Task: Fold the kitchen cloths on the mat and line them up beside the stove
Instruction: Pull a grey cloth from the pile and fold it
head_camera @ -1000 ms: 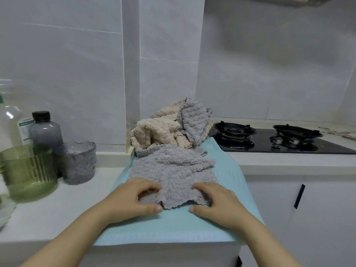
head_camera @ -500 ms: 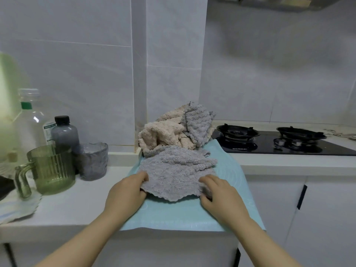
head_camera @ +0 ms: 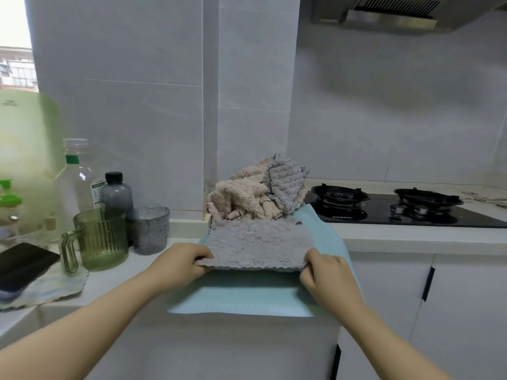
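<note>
Pinching near corners of grey cloth (head_camera: pixel 258 244): one in left hand (head_camera: pixel 181 263), one in right hand (head_camera: pixel 326 272), fingers curled over the edge. Spread flat on teal mat (head_camera: pixel 247 297), near edge raised slightly, probably to carry it over for a first fold. Backed against unfolded pile (head_camera: pixel 247 198), just left of stove (head_camera: pixel 384 212).

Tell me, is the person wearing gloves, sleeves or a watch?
No. The left hand and the right hand are bare, with no gloves or rings showing. The forearms are bare too: no sleeves, watch or bracelet in view.
</note>
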Demonstrator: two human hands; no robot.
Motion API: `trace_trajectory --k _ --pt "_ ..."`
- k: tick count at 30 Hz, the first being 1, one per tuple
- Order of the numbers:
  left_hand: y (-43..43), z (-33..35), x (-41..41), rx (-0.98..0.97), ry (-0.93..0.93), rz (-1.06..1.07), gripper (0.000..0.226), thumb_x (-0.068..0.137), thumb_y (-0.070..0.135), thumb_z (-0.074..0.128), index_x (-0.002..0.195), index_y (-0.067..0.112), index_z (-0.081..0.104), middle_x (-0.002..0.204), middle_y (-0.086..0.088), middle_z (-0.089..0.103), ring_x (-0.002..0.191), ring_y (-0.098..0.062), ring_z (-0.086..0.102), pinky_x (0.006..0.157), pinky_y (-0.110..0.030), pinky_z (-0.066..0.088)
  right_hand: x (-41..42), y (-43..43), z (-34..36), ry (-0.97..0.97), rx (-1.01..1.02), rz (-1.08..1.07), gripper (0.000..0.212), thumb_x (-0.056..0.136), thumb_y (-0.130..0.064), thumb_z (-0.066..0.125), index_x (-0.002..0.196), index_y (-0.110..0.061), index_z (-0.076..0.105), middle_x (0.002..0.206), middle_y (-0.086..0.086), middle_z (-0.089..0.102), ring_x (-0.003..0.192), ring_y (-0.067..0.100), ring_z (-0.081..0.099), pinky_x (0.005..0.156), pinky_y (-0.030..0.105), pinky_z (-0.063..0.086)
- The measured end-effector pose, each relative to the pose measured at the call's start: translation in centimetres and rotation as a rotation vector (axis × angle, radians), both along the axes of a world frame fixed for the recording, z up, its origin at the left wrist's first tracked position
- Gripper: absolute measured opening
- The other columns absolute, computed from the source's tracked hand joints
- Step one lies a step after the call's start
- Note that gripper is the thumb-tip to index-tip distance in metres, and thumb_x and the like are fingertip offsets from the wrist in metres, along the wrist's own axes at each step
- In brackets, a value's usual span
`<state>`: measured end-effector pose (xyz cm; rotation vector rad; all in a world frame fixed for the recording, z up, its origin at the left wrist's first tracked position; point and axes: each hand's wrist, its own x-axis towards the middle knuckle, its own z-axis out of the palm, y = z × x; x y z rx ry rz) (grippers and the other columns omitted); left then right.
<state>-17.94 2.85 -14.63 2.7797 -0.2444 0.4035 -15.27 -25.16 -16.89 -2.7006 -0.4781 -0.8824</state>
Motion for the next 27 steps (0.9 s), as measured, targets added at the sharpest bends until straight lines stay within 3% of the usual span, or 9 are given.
trace_trajectory --k 2,4,8,13,16,19,21,23,27 --pt "0.3 0.8 -0.5 -0.082 0.087 -0.052 0.013 0.084 0.022 0.063 0.083 0.035 0.067 0.087 0.017 0.067 0.083 -0.004 0.059 0.077 -0.022 0.045 -0.8 -0.7 0.6 0.175 0.071 0.052 0.003 0.089 -0.012 0.042 0.087 -0.011 0.044 0.065 0.010 0.052 0.063 0.025 0.043 0.058 0.033 0.023" --pt "0.6 1.6 -1.1 -0.155 0.165 -0.087 0.019 0.082 0.020 0.065 0.072 0.037 0.065 0.077 0.017 0.066 0.075 -0.001 0.058 0.072 -0.020 0.044 -1.3 -1.4 0.9 0.270 0.153 0.137 0.002 0.091 -0.016 0.043 0.092 -0.015 0.044 0.064 0.008 0.055 0.058 0.022 0.044 0.053 0.032 0.026" --pt "0.8 2.9 -2.4 -0.368 0.343 -0.164 0.016 0.082 0.018 0.070 0.067 0.020 0.065 0.061 0.008 0.061 0.059 -0.005 0.054 0.062 -0.018 0.044 -2.5 -2.8 2.5 0.461 0.210 0.228 0.023 0.079 -0.041 0.071 0.088 -0.031 0.052 0.067 -0.009 0.052 0.059 0.003 0.045 0.052 0.014 0.034" --pt "1.0 3.7 -2.8 -0.509 0.386 -0.120 0.015 0.084 0.018 0.067 0.097 0.009 0.069 0.095 -0.011 0.068 0.081 -0.015 0.061 0.071 -0.023 0.051 -2.9 -4.6 4.0 0.651 0.390 0.266 0.013 0.073 -0.016 0.077 0.079 -0.014 0.066 0.067 -0.004 0.058 0.058 0.005 0.050 0.055 0.017 0.040" --pt "1.1 3.4 -1.8 -0.673 0.370 -0.054 0.017 0.085 0.017 0.065 0.100 0.009 0.067 0.100 -0.016 0.067 0.085 -0.021 0.060 0.077 -0.031 0.051 -2.5 -5.3 4.2 0.646 0.553 0.240 0.004 0.080 -0.009 0.071 0.082 -0.007 0.068 0.067 -0.001 0.059 0.056 0.003 0.053 0.053 0.015 0.041" --pt "0.9 2.7 0.2 -0.815 0.380 0.015 0.020 0.084 0.021 0.067 0.100 0.010 0.066 0.097 -0.018 0.063 0.086 -0.025 0.055 0.082 -0.038 0.047 -1.1 -5.3 3.9 0.624 0.818 0.204 0.012 0.086 -0.014 0.066 0.086 -0.002 0.065 0.073 0.008 0.065 0.065 0.017 0.060 0.062 0.031 0.048" --pt "0.5 2.2 2.0 -0.871 0.378 0.058 0.014 0.085 0.021 0.066 0.097 0.013 0.066 0.095 -0.013 0.063 0.086 -0.025 0.057 0.081 -0.036 0.046 0.2 -4.8 3.9 0.602 0.921 0.181 0.014 0.088 -0.016 0.063 0.077 -0.008 0.063 0.067 0.005 0.064 0.060 0.017 0.058 0.059 0.031 0.046" --pt "0.3 1.7 4.0 -0.877 0.348 0.118 0.013 0.086 0.022 0.065 0.096 0.013 0.065 0.095 -0.014 0.068 0.083 -0.025 0.061 0.076 -0.032 0.048 1.8 -4.1 3.8 0.545 0.966 0.150 0.017 0.089 -0.016 0.062 0.072 -0.012 0.060 0.065 0.005 0.062 0.057 0.017 0.058 0.057 0.024 0.042" --pt "-0.4 0.8 8.0 -0.709 0.249 0.207 0.016 0.088 0.026 0.062 0.081 0.012 0.060 0.077 -0.008 0.060 0.070 -0.021 0.052 0.061 -0.026 0.037 6.0 -2.9 2.4 0.469 0.888 0.002 0.025 0.088 -0.018 0.063 0.065 -0.015 0.055 0.065 0.004 0.058 0.068 0.022 0.052 0.062 0.028 0.036"
